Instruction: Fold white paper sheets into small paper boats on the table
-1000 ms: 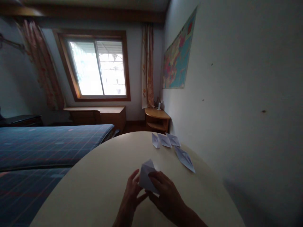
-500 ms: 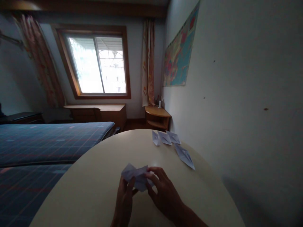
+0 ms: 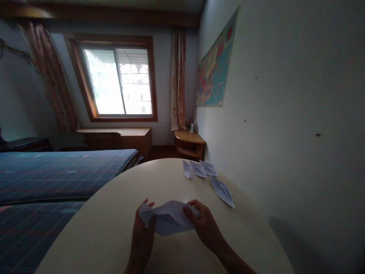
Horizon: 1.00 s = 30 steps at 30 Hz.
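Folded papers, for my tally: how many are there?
5. One folded paper is between the left hand and right hand; three papers lie in a row near the table's far edge; another paper lies nearer, rightward. More may hide beneath.

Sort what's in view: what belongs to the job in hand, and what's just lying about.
Job:
folded paper, between left hand and right hand
round table beneath
probably the four other folded papers, untouched

Not involved:
mattress
wall map
desk

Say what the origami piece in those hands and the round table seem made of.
Origami piece: likely matte white paper, judging by its thin, creased flaps.
Round table: perhaps laminate or painted wood; its smooth cream top shows faint sheen, no grain.
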Available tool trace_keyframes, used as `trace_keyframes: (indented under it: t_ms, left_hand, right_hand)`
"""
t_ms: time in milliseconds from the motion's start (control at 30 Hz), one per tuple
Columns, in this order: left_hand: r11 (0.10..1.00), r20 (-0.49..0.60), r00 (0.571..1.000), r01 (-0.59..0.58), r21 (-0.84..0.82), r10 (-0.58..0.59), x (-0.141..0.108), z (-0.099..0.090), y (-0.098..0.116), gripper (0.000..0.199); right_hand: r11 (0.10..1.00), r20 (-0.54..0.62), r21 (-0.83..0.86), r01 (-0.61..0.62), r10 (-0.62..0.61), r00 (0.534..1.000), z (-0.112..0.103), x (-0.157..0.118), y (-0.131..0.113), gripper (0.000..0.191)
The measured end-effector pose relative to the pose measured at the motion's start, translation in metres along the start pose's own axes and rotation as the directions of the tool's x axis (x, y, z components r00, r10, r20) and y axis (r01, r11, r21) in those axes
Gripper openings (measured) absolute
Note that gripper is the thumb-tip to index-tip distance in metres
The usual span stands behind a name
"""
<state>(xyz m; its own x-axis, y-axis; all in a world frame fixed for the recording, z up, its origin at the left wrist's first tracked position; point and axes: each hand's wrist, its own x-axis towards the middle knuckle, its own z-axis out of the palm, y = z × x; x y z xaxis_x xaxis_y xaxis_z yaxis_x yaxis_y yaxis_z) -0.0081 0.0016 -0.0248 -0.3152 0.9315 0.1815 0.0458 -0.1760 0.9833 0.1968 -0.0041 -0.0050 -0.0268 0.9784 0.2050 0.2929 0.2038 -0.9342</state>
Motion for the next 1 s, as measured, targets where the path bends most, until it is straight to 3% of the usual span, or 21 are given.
trace_keyframes:
  t_ms: [67,133,267,333,567,667,767,867,1000]
  left_hand:
    - [0.995,0.019,0.997,-0.073,0.073,0.072,0.002,-0.003,0.008,0.063]
    - [0.990,0.055,0.996,-0.079,0.121,0.073,0.004,-0.006,0.014,0.053]
    - [0.973,0.017,0.994,-0.110,0.202,0.109,0.010,-0.011,0.018,0.046]
    - [0.966,-0.011,0.991,-0.127,0.227,0.133,0.011,-0.011,0.015,0.044]
    - [0.965,0.111,0.982,-0.171,0.201,0.151,0.003,-0.006,0.011,0.038]
    - [0.951,0.177,0.967,-0.222,0.215,0.186,-0.001,-0.004,0.013,0.033]
    - [0.915,0.174,0.962,-0.257,0.310,0.212,-0.001,-0.004,0.012,0.035]
    - [0.914,0.141,0.975,-0.209,0.347,0.169,0.004,-0.008,0.006,0.039]
    - [0.992,0.117,0.992,0.021,0.124,-0.036,0.016,-0.013,0.001,0.033]
  right_hand:
    - [0.999,-0.022,-0.023,0.049,-0.049,0.999,-0.003,0.003,0.004,0.033]
    - [0.989,-0.033,-0.100,0.110,-0.114,0.993,-0.007,0.006,0.007,0.026]
    - [0.931,0.142,-0.187,0.312,-0.289,0.947,-0.013,0.009,0.009,0.017]
    - [0.907,0.172,-0.222,0.357,-0.324,0.930,-0.015,0.009,0.008,0.013]
    - [0.862,0.087,-0.483,0.155,-0.129,0.988,-0.014,0.010,0.018,0.012]
    - [0.833,0.075,-0.541,0.119,-0.093,0.993,-0.013,0.014,0.025,0.013]
    - [0.806,0.080,-0.583,0.101,-0.066,0.995,-0.013,0.019,0.030,0.019]
    - [0.835,0.079,-0.531,0.144,-0.120,0.990,-0.012,0.021,0.031,0.020]
    - [0.944,0.033,-0.251,0.216,-0.215,0.976,-0.011,0.018,0.028,0.018]
